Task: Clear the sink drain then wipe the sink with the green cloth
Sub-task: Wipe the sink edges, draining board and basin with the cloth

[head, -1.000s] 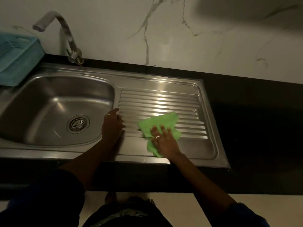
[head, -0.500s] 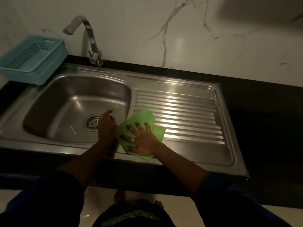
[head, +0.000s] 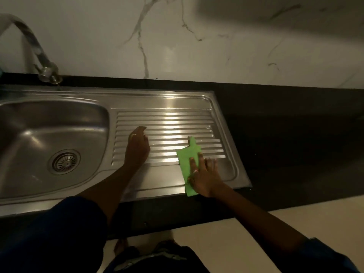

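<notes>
Green cloth (head: 188, 161) partly hidden under right hand (head: 204, 178).

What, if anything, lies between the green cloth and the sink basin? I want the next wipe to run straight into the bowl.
Only the left hand, resting on the ribbed drainboard, sits between the green cloth under the right hand and the basin.

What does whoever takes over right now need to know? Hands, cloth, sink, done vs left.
Right hand: flat, fingers spread, pressing the green cloth onto the near right part of the ribbed steel drainboard.
Left hand: empty, resting on the drainboard's left side, beside the basin.
Round metal drain strainer: looks free of debris.
Done: drain seemingly cleared, drainboard wipe under way.
Left: rest of the drainboard, then the steel basin; whether it was wiped cannot be told.
</notes>
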